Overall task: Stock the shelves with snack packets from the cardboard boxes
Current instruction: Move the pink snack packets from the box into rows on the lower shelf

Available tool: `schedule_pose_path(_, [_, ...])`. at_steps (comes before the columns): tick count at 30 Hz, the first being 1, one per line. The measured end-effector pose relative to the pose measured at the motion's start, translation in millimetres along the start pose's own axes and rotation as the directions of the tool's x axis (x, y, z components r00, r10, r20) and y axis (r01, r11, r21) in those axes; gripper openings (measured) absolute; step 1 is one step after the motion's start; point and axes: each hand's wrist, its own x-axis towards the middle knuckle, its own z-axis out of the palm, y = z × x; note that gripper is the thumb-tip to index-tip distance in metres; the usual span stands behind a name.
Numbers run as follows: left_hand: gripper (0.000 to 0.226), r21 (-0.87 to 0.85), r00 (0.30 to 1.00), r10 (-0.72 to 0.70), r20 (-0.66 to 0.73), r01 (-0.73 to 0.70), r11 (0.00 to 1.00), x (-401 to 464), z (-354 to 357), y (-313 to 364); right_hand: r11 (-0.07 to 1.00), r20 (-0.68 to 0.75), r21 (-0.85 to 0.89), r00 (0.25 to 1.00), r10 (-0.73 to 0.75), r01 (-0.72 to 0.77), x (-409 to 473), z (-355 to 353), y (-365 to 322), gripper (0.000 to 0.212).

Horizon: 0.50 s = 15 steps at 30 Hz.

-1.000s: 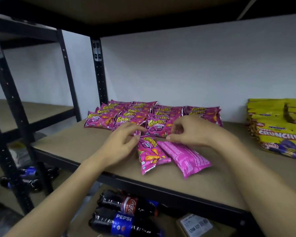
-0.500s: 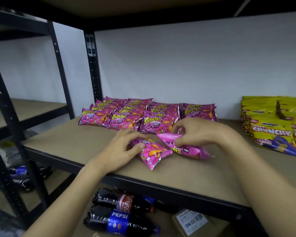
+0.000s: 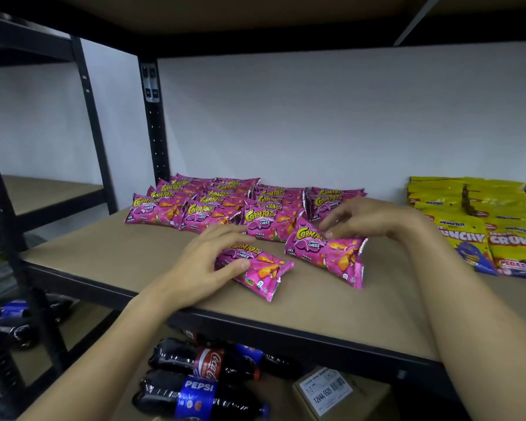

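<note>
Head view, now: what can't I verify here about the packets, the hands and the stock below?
- Left hand covers the near pink packet; its left end is hidden.
- Right hand fingers hide their hold on the right packet.
- Yellow packets: cut off by the right edge.
- Box label: print too small.
- Left-side bottles: dark, blurred.

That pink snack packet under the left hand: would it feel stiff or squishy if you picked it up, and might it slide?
The pink packet looks puffed, so it is probably light and squishy. Its glossy film could slip along the shelf board when pushed. The left hand curls round it with fingers and thumb, which suggests that little force is needed; the chips inside may crush if squeezed.
</note>
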Motion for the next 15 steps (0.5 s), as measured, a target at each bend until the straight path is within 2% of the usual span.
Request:
schedule_pose_path(6, [0.044,-0.046,0.995,0.061,0.082,-0.057,0.997,2,1,-2,0.982,-0.129,-0.164,0.985,-0.114,0.092,-8,13,-13,0.010])
schedule_pose_path(8, [0.046,-0.033,0.995,0.055,0.085,-0.052,0.998,2,2,-3,0.964,-0.140,-0.256,0.984,-0.107,0.068,-14,20,-20,0.024])
schedule_pose_path(11, [0.049,-0.029,0.995,0.041,0.089,-0.038,0.999,2,2,-5,0.894,-0.099,-0.444,0.990,-0.103,0.048,-23,33,-23,0.059])
schedule_pose_path(13, [0.051,-0.021,0.995,0.033,0.093,-0.031,0.999,2,3,-6,0.866,-0.105,-0.498,0.988,-0.113,0.046,-29,40,-21,0.066])
schedule_pose_path(15, [0.052,-0.004,0.994,0.024,0.108,-0.024,1.000,2,4,-7,0.864,-0.135,-0.501,0.983,-0.126,0.042,-34,40,-20,0.064])
